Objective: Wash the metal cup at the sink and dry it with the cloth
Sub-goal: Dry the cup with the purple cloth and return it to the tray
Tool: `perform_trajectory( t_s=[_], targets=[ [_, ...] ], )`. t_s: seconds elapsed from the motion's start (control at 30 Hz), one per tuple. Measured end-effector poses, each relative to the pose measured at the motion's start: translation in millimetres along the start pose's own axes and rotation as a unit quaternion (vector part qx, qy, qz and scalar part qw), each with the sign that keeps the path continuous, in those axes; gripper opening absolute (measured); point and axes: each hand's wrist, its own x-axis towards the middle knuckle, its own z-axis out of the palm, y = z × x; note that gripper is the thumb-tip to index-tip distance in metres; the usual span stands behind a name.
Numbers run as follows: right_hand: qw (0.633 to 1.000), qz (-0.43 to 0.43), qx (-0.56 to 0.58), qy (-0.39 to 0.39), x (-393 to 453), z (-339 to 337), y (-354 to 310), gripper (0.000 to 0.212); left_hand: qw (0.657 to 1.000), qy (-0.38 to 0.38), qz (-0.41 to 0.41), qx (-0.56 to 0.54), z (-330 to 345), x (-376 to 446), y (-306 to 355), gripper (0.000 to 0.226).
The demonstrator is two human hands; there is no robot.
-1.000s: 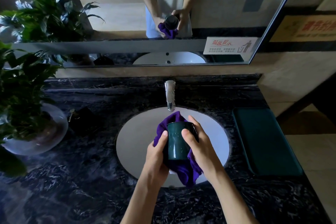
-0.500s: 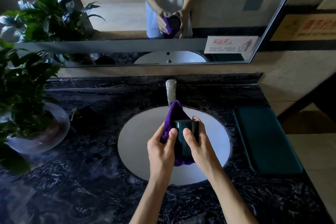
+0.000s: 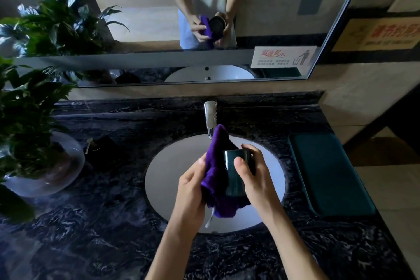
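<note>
Dark marble counter (image 3: 95, 229) fills the lower frame, and the pale oval sink (image 3: 163, 179) sits dead centre with the chrome tap (image 3: 210, 118) standing at its far edge, no water visible from it. Above the basin, mid-frame, both hands have the metal cup (image 3: 234, 173) between them, held in the air over the bowl. The cup reads as dark green, its long axis running up the frame and tipped away from the camera; the mirror at the top shows its mouth facing the glass. The purple cloth (image 3: 216, 166) wraps the cup's left side, a peak of it rising in front of the tap's spout and its lower edge hanging under the cup's base. The left hand (image 3: 193, 191) comes in from lower centre, fingers curled into the cloth and pressing it against the cup's wall. The right hand (image 3: 254, 179) clasps the bare right side, thumb laid on the near face, fingers round the back. That bare right side looks like the stretch yet to be wiped, so I reckon the cup must turn within the right hand's hold for the cloth to reach it. Drying is well along, I'd say.
</note>
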Motion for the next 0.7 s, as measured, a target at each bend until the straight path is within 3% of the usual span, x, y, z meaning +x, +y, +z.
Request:
perform_trajectory(
  t_s=[0.13, 0.3, 0.43, 0.57, 0.7],
  targets=[
    [1.0, 0.006, -0.008, -0.02, -4, 7, -1, 0.062, 1.0, -0.01, -0.022, 0.0, -3, 7, -10, 0.035],
    [0.998, -0.013, -0.062, 0.0, -7, 15, -6, 0.065, 0.995, -0.044, -0.045, 0.08, -2, 9, -17, 0.079],
    [0.984, -0.043, -0.163, 0.056, -5, 14, -16, 0.082, 0.991, -0.058, 0.035, 0.115, 1, 7, -16, 0.055],
    [0.98, -0.079, -0.164, 0.084, -6, 15, -13, 0.063, 0.981, -0.076, 0.083, 0.155, 9, 6, -14, 0.069],
    [0.986, -0.056, -0.144, 0.062, -8, 18, -11, 0.064, 0.984, -0.036, 0.103, 0.138, 17, 5, -12, 0.068]
  ],
)
